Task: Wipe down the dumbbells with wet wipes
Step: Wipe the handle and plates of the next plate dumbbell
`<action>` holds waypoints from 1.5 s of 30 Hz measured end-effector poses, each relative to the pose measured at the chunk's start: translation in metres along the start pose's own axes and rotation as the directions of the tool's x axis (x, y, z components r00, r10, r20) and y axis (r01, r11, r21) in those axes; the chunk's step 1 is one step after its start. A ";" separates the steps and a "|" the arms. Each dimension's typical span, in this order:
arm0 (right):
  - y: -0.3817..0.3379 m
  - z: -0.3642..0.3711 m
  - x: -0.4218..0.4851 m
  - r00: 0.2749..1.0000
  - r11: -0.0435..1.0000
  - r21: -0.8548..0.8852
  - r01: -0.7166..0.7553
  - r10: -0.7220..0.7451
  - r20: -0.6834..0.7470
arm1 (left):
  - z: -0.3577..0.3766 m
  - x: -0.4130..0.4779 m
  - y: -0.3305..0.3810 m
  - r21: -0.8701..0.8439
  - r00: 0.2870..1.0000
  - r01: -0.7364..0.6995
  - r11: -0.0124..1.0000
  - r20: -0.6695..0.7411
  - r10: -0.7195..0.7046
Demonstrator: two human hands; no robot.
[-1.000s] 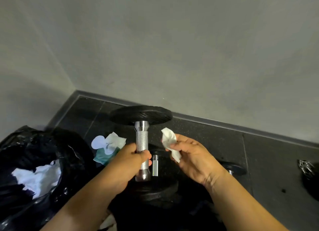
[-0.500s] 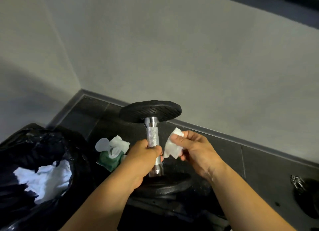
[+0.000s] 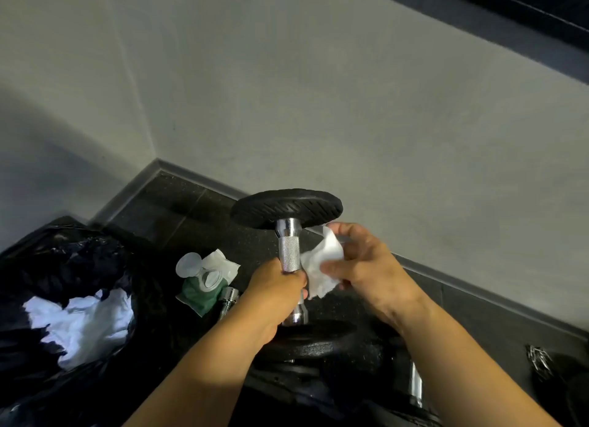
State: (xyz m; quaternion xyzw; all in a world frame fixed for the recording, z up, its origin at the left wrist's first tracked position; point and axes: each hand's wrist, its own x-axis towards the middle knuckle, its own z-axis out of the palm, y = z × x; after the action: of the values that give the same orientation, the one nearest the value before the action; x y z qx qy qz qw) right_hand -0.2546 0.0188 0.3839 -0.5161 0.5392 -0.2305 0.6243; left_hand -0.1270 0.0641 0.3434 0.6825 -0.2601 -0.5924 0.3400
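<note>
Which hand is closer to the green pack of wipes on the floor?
Left. The left hand grips the dumbbell handle on the same side as the green wipes pack. The right hand, holding a white wipe, is farther off, past the handle.

walls [image 3: 318,92]: plain grey, corner | floor [image 3: 178,210]: dark speckled tiles | baseboard [image 3: 478,291]: grey

Black rubbish bag [image 3: 79,261] at left, dark tiled floor [image 3: 484,324], grey wall [image 3: 318,108] behind
</note>
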 end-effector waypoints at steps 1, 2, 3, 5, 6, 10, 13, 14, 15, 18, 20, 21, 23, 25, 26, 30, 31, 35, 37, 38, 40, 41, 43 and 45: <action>-0.005 -0.002 0.000 1.000 0.997 -0.075 0.020 -0.020 0.012 | 0.001 0.000 0.001 -0.018 1.000 0.008 1.000 0.005 -0.008; -0.011 -0.005 0.000 0.999 0.983 -0.179 0.040 -0.037 0.022 | 0.002 0.000 0.001 -0.029 1.000 0.016 0.999 0.011 -0.016; -0.016 -0.007 0.000 0.999 0.954 -0.297 0.047 -0.040 0.030 | 0.002 0.000 0.001 -0.036 1.000 0.020 0.999 0.011 -0.020; -0.025 -0.011 -0.001 1.000 0.918 -0.398 0.000 0.002 0.006 | 0.003 0.001 0.000 -0.044 1.000 0.022 0.999 0.005 -0.022; -0.029 -0.013 0.000 1.000 0.928 -0.373 -0.012 0.013 -0.001 | 0.003 0.002 0.000 -0.043 1.000 0.021 0.999 0.002 -0.021; -0.040 -0.012 0.005 0.998 0.936 -0.350 -0.042 0.022 -0.061 | 0.004 0.004 -0.002 -0.066 1.000 0.022 0.998 -0.002 -0.022; -0.039 -0.005 0.011 0.987 0.910 -0.401 -0.103 0.043 -0.157 | 0.005 0.004 -0.002 -0.076 1.000 0.021 0.997 -0.012 -0.022; -0.038 -0.003 0.015 0.982 0.908 -0.405 -0.108 0.035 -0.184 | 0.005 0.004 -0.001 -0.073 1.000 0.024 0.997 -0.016 -0.025; -0.039 0.000 0.018 0.977 0.912 -0.395 -0.108 0.024 -0.211 | 0.005 0.003 0.000 -0.067 0.999 0.025 0.997 -0.019 -0.026; -0.038 0.010 0.026 0.964 0.938 -0.317 -0.141 0.058 -0.258 | 0.005 0.002 0.000 -0.053 1.000 0.016 0.998 -0.016 -0.017; -0.037 0.016 0.031 0.954 0.945 -0.266 -0.192 0.116 -0.275 | 0.004 0.001 0.001 -0.056 1.000 0.029 0.998 0.005 -0.029; -0.038 0.019 0.033 0.950 0.948 -0.242 -0.206 0.134 -0.284 | 0.003 0.001 0.002 -0.067 0.999 0.038 0.997 0.020 -0.036; -0.038 0.026 0.037 0.944 0.956 -0.202 -0.214 0.150 -0.292 | 0.002 0.000 0.004 -0.107 0.998 0.044 0.993 0.052 -0.039; -0.036 0.033 0.040 0.944 0.957 -0.200 -0.211 0.146 -0.296 | 0.000 0.000 0.006 -0.166 0.997 0.044 0.985 0.066 -0.033; -0.034 0.037 0.042 0.946 0.956 -0.208 -0.207 0.141 -0.293 | 0.000 0.000 0.006 -0.197 0.997 0.047 0.979 0.067 -0.034; -0.034 0.044 0.044 0.961 0.973 -0.138 -0.186 0.151 -0.231 | -0.001 0.005 0.005 -0.246 0.997 0.045 0.968 0.075 -0.028; -0.036 0.043 0.043 0.964 0.969 -0.152 -0.193 0.158 -0.214 | -0.001 0.006 0.004 -0.246 0.998 0.045 0.968 0.063 -0.031; -0.036 0.033 0.037 0.966 0.965 -0.134 -0.225 0.203 -0.163 | -0.002 0.008 0.002 -0.185 1.000 0.015 0.983 0.003 -0.014; -0.034 0.030 0.037 0.960 0.972 0.000 -0.237 0.234 -0.153 | -0.004 0.008 0.003 -0.199 0.999 -0.003 0.980 -0.036 -0.004; -0.033 0.031 0.036 0.959 0.969 0.072 -0.237 0.245 -0.140 | -0.005 0.008 0.004 -0.206 0.999 -0.006 0.979 -0.050 -0.004; -0.031 0.031 0.037 0.967 0.974 0.084 -0.209 0.218 -0.129 | -0.005 0.008 0.004 -0.216 0.998 -0.014 0.976 -0.066 0.000; -0.029 0.032 0.037 0.975 0.982 0.031 -0.184 0.187 -0.121 | -0.005 0.008 0.003 -0.222 0.997 -0.024 0.975 -0.070 0.009; -0.025 0.035 0.036 0.986 0.989 -0.065 -0.130 0.122 -0.113 | -0.006 0.009 0.001 -0.234 0.998 -0.033 0.972 -0.062 0.019; -0.019 0.037 0.038 0.987 0.991 -0.109 -0.077 0.061 -0.146 | -0.006 0.009 0.002 -0.263 1.000 0.006 0.965 -0.027 -0.013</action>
State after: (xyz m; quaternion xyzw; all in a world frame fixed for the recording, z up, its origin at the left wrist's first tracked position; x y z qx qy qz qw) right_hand -0.2045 -0.0051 0.3800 -0.5143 0.6123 -0.2137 0.5612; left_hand -0.1199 0.0567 0.3395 0.6412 -0.1712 -0.6134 0.4282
